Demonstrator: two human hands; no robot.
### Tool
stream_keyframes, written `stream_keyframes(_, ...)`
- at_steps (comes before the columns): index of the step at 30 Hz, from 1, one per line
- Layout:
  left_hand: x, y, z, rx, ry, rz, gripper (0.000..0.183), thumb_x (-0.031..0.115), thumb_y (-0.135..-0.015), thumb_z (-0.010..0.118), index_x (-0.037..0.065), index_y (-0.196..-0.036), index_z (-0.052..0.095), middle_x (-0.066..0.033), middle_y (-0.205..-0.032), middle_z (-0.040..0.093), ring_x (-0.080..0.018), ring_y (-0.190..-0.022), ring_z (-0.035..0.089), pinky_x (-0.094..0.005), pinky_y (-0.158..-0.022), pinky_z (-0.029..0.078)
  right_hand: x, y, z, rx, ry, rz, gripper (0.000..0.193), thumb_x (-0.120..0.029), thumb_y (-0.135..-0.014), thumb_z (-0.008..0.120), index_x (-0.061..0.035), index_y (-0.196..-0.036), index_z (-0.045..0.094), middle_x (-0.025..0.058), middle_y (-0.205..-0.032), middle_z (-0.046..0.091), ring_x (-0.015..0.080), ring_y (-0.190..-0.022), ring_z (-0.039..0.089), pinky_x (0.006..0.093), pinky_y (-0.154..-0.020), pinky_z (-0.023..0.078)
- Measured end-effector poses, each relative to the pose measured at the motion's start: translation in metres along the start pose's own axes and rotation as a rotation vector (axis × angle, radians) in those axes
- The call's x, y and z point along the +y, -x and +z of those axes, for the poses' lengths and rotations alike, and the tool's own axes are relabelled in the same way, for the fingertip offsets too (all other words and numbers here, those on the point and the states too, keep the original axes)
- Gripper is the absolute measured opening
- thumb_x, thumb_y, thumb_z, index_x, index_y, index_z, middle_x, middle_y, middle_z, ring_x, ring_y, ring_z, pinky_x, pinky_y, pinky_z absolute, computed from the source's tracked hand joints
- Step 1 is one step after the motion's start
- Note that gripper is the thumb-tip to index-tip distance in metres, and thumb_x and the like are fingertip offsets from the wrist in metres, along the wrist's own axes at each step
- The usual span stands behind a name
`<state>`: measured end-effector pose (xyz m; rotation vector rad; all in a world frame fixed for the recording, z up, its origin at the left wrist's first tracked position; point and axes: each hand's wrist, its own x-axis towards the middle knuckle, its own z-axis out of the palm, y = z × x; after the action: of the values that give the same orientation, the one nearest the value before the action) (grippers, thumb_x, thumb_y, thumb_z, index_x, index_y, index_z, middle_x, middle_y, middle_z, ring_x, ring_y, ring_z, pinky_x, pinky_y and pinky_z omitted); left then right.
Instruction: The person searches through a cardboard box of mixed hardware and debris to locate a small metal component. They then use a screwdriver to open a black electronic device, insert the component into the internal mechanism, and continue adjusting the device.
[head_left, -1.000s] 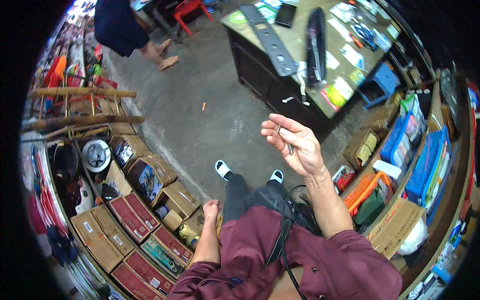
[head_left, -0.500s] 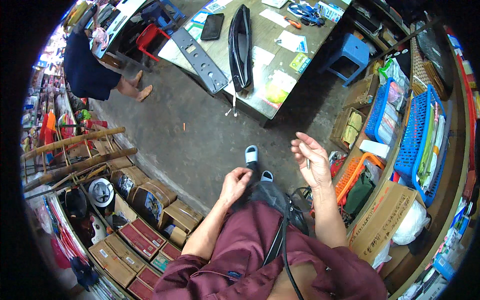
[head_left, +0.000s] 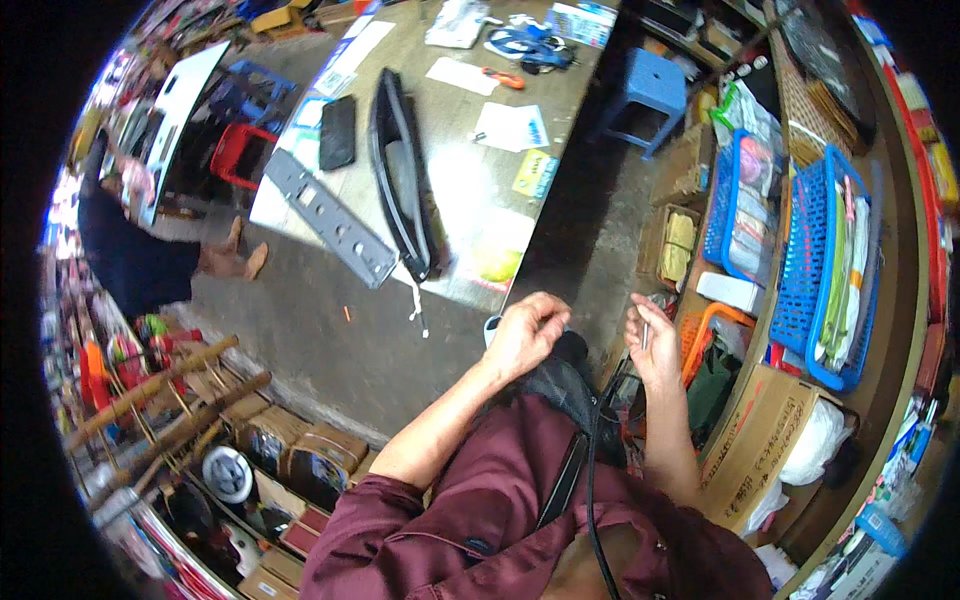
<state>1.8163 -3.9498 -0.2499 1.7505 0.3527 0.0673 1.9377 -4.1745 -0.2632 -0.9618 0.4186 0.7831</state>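
Observation:
My left hand (head_left: 528, 335) is in front of the table's near corner, its fingers curled and thumb pressed in. Whatever it may hold is hidden. To its right, my right hand (head_left: 658, 350) has its fingers bent around a thin, short silver rod (head_left: 645, 336). The hands are apart from each other. Ahead on the table (head_left: 455, 130) lies a long black zippered case (head_left: 403, 180), gaping along its top. A grey metal panel with holes (head_left: 335, 222) rests beside it at the table's left edge, near a black phone (head_left: 338, 133).
Papers (head_left: 512, 127), an orange-handled tool (head_left: 503, 78) and a blue bundle (head_left: 528, 45) lie farther back. Blue baskets (head_left: 825, 270) and a cardboard box (head_left: 765, 445) line the right shelf. A blue stool (head_left: 645, 95) stands beyond. Another person (head_left: 130, 240) is at far left.
The view has turned and come nearer the table, which now sits farther left and lower. My left hand has moved right, toward my right hand. My right hand's fingers have bent in more.

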Motion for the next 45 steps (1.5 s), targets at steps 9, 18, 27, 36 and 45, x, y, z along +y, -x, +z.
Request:
stream_keyframes(9,-0.008,-0.156,-0.011,0.196,-0.399,0.161,0.012,0.003,-0.090,0.064,0.001,-0.102,0.067,-0.0165,-0.102,0.068,-0.0354,-0.095,0.068,-0.0399,-0.084,0.054,-0.047,-0.132,-0.028,0.026,-0.029,0.078,0.023,-0.008,-0.095,0.059,-0.0012,-0.117,0.065,0.0089,-0.090,0.067,0.0161,-0.073,0.059,0.0262,-0.061,0.046)
stream_keyframes(18,-0.035,-0.254,0.003,0.148,-1.000,0.268,0.027,-0.001,-0.081,0.069,0.009,-0.106,0.069,-0.0116,-0.088,0.062,-0.0330,-0.072,0.064,-0.0408,-0.059,0.052,-0.069,-0.331,-0.065,0.106,0.199,0.150,0.020,-0.010,-0.100,0.058,-0.0053,-0.117,0.068,0.0084,-0.094,0.072,0.0140,-0.078,0.067,0.0285,-0.069,0.057)
stream_keyframes(27,-0.036,-0.255,-0.002,0.110,-1.198,0.149,0.035,0.013,-0.070,0.078,0.018,-0.104,0.073,-0.0034,-0.084,0.060,-0.0231,-0.064,0.061,-0.0361,-0.054,0.051,0.000,-0.583,0.038,0.134,-0.139,0.303,0.030,-0.016,-0.096,0.062,-0.0114,-0.126,0.061,0.0101,-0.109,0.068,0.0279,-0.097,0.068,0.0464,-0.087,0.058)
stream_keyframes(36,-0.043,-0.253,-0.020,0.023,-1.094,0.235,0.034,0.017,-0.072,0.071,0.014,-0.106,0.071,0.0014,-0.088,0.058,-0.0134,-0.067,0.056,-0.0283,-0.056,0.047,0.033,-0.684,0.065,0.089,-0.257,0.449,0.030,-0.021,-0.101,0.054,-0.0075,-0.127,0.059,0.0100,-0.114,0.064,0.0288,-0.104,0.062,0.0469,-0.093,0.054)
stream_keyframes(45,-0.042,-0.246,-0.023,0.052,-1.102,0.235,0.025,0.025,-0.075,0.062,0.014,-0.098,0.064,0.0001,-0.086,0.049,-0.0143,-0.072,0.055,-0.0288,-0.057,0.049,-0.046,-0.607,-0.007,0.090,0.167,0.399,0.037,-0.022,-0.104,0.052,-0.0008,-0.134,0.053,0.0125,-0.129,0.055,0.0274,-0.116,0.056,0.0418,-0.101,0.050)
